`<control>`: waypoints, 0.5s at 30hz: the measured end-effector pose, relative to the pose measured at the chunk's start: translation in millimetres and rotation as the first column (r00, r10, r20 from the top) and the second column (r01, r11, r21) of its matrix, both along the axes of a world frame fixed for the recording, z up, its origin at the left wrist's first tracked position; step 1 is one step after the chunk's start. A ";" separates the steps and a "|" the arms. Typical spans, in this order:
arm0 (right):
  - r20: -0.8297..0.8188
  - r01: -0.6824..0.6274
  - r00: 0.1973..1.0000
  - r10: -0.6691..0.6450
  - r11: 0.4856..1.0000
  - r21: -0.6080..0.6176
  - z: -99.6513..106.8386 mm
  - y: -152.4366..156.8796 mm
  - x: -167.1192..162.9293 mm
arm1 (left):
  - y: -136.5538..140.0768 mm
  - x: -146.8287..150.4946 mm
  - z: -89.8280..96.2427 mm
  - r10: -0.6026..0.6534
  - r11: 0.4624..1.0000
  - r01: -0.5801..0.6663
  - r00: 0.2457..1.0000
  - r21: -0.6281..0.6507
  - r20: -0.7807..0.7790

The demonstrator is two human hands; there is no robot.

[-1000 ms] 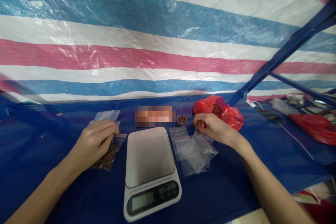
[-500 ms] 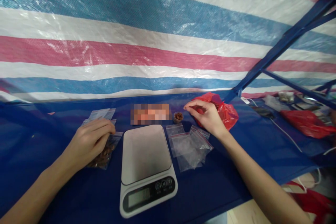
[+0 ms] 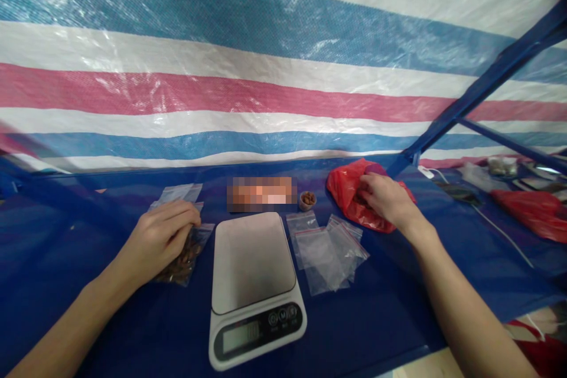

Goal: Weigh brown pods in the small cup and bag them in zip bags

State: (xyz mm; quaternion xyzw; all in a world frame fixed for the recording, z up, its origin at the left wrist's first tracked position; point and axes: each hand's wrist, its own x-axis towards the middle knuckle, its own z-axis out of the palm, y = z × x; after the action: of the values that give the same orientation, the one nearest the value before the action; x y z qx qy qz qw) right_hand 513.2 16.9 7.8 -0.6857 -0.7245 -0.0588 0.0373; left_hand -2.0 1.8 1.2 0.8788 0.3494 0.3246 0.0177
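Observation:
My left hand [image 3: 166, 236] lies over small zip bags at the left, its fingers curled together and their tips partly hidden. Beneath it shows a zip bag of brown pieces [image 3: 183, 266]. At the right, my right hand [image 3: 385, 198] reaches into the mouth of a red plastic bag [image 3: 343, 186]; its fingertips are hidden inside. A small cup of brown pieces [image 3: 307, 199] stands left of the red bag. Between my hands sits a white kitchen scale [image 3: 254, 266], its plate bare and its display lit. Clear zip bags [image 3: 325, 254] lie overlapping beside the scale.
Behind the scale lies a blurred-out orange item [image 3: 261, 194]. A blue metal bar [image 3: 478, 88] slants up at the right, with a striped tarp [image 3: 248, 88] behind the blue table [image 3: 354, 319]. Farther right are a white cable [image 3: 505, 233] and another red bag [image 3: 531, 212].
My right hand has moved right, from above the small cup's side into the red bag. My left hand stays on the zip bags. The whole view has shifted slightly.

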 end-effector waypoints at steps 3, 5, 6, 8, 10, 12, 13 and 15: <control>-0.034 0.054 0.998 -0.052 0.997 0.052 10.2 -3.7 -5.3 | -0.5 -1.4 -0.5 -0.004 1.000 0.004 1.000 0.004 -0.010; -0.097 0.084 0.993 -0.073 0.989 0.118 19.8 -8.1 -5.6 | -0.5 -1.7 -1.0 -0.003 1.000 0.003 1.000 0.005 -0.018; -0.135 0.094 0.988 -0.074 0.984 0.154 24.7 -10.6 -6.0 | -0.3 -1.6 -1.2 -0.004 1.000 0.004 1.000 0.007 -0.021; -0.212 0.099 0.976 -0.049 0.967 0.234 33.0 -15.9 -10.6 | 0.5 -1.3 -1.7 -0.005 1.000 0.005 1.000 0.010 -0.024; -0.313 0.079 0.949 0.027 0.944 0.319 37.7 -20.5 -23.8 | 1.4 -1.0 -2.2 -0.006 1.000 0.006 1.000 0.016 -0.025; -0.440 0.026 0.886 0.148 0.931 0.365 37.0 -23.4 -45.9 | 1.9 -1.2 -2.8 -0.003 1.000 0.004 1.000 0.022 -0.025; -0.504 -0.022 0.838 0.209 0.936 0.351 34.7 -24.1 -58.7 | 2.0 -1.4 -3.1 -0.004 1.000 0.005 1.000 0.027 -0.024; -0.574 -0.123 0.761 0.304 0.935 0.332 27.1 -24.2 -83.8 | 1.8 -1.9 -3.8 -0.007 0.999 0.008 1.000 0.034 -0.023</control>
State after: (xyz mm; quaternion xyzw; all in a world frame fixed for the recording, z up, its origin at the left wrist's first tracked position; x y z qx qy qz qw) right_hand 429.4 -7.3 34.9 -0.5671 -0.7308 0.0729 0.3729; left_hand -3.9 3.6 -2.7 0.8840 0.3406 0.3203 -0.0003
